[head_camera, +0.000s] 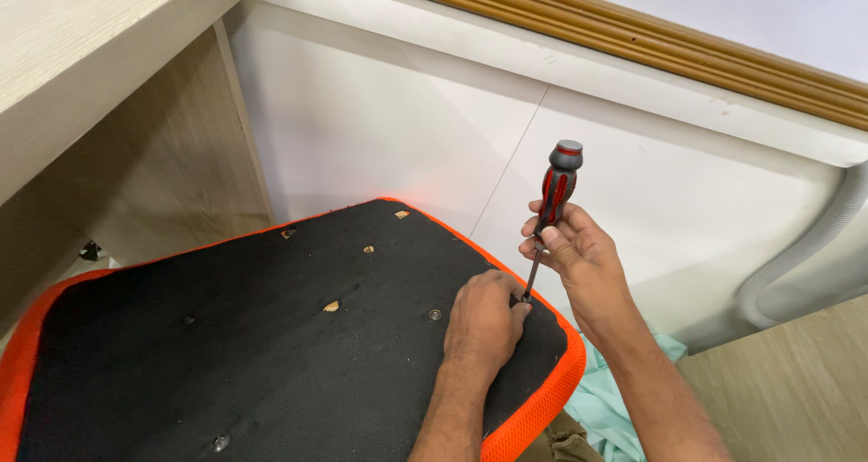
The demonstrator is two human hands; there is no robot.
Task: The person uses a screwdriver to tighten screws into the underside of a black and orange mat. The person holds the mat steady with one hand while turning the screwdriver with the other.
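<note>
Here, R hand [570,245] grips red screwdriver [551,204], L hand [484,322] steadies tip.

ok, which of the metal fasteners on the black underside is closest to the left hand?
The round metal fastener just left of the left hand, beside its knuckles. The others, at near the bottom edge and further left, sit far off.

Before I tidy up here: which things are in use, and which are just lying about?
In use:
screwdriver, in right hand
seat cushion, under left hand
screw

Lying about:
grey hose
teal cloth
wooden cabinet
</note>
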